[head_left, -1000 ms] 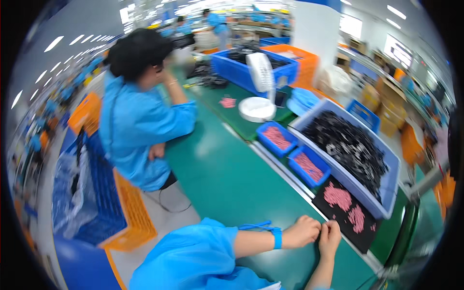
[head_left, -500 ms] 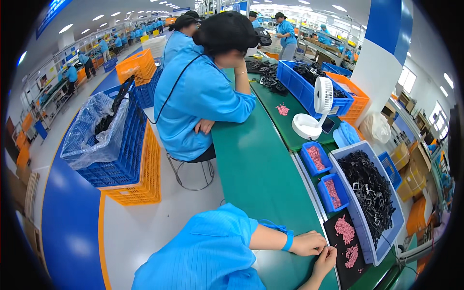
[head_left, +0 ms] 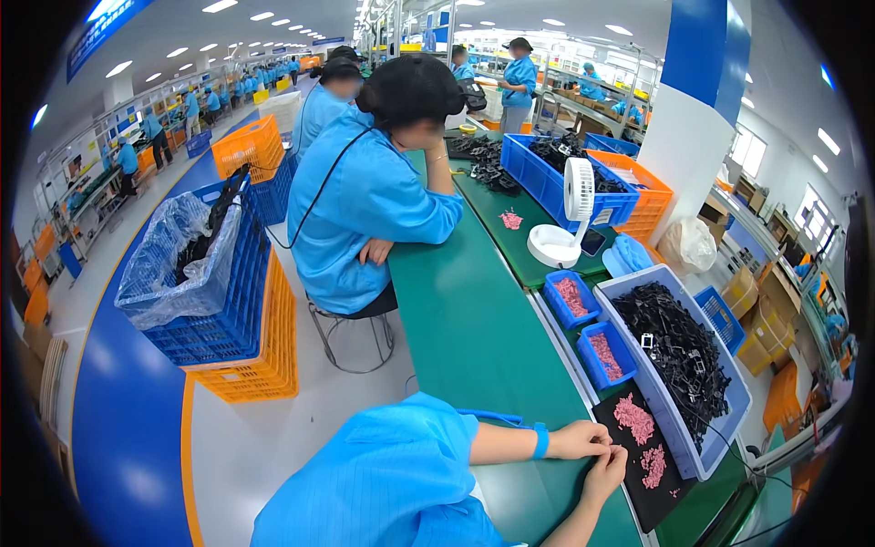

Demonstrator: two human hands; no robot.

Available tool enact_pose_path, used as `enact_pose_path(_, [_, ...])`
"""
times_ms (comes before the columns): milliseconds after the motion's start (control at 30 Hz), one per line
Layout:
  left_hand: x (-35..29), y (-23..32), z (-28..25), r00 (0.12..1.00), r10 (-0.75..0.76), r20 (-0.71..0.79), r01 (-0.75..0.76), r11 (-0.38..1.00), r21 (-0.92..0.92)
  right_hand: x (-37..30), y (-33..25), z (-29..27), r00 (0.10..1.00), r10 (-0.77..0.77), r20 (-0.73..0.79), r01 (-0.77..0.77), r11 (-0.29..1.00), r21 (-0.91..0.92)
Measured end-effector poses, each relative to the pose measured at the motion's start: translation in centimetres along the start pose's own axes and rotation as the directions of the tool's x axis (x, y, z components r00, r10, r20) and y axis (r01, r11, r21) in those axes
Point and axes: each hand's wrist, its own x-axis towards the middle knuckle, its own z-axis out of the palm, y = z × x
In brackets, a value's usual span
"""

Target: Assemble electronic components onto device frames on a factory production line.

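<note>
My left hand [head_left: 581, 439], with a blue band around its wrist, and my right hand [head_left: 604, 474] meet fingertip to fingertip at the left edge of a black mat [head_left: 645, 512]. Both are closed in a pinch; whatever lies between the fingertips is too small and covered to make out. Beside them on the mat are two heaps of small pink pieces, a farther pile [head_left: 634, 417] and a nearer pile [head_left: 653, 465]. Past the mat stand two small blue bins, the nearer bin [head_left: 602, 376] and the farther bin [head_left: 550, 296], both holding pink pieces.
A large grey-blue tub [head_left: 729, 428] of black plastic parts stands right of the mat. Beyond are a white fan [head_left: 556, 246] and a blue crate [head_left: 524, 178]. A co-worker [head_left: 346, 201] leans on the green table [head_left: 465, 328]. Stacked crates [head_left: 264, 365] stand at left.
The whole view has shifted slightly, so the table and bins appear farther left and a little lower. My hands stay together at the mat's edge, fingertips still pinched.
</note>
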Motion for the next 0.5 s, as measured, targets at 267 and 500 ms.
enact_pose_path(267, [0.8, 1.0, 4.8, 0.974, -0.148, -0.173, 0.092, 0.951, -0.294, 0.0, -0.3, -0.6, 0.990, 0.114, -0.087, -0.111, 0.993, 0.035])
enact_pose_path(500, [0.2, 1.6, 4.2, 0.988, -0.120, -0.101, 0.089, 0.959, -0.270, -0.1, 0.3, -1.0, 0.967, 0.212, -0.141, -0.207, 0.977, 0.047])
